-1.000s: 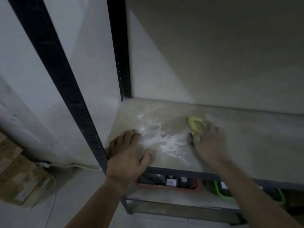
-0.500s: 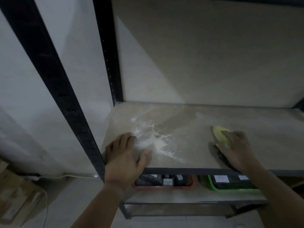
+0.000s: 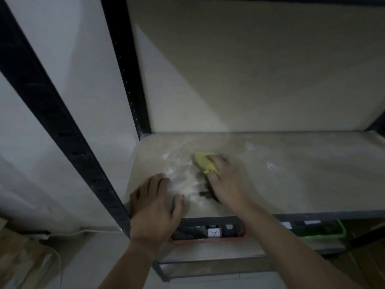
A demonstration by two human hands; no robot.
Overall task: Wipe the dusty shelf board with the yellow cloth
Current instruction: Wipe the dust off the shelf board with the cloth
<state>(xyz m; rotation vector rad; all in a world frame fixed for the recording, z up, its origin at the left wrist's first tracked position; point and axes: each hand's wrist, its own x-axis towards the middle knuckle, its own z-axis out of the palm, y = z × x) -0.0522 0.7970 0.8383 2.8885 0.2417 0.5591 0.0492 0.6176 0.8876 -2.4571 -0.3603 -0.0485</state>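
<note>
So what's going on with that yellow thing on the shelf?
Someone is cleaning a dusty shelf board. Their right hand grips a yellow cloth and presses it on the board, at the edge of a white dust patch. Their left hand rests flat near the board's front left corner. The patch lies between the hands, and small smears show further right.
</note>
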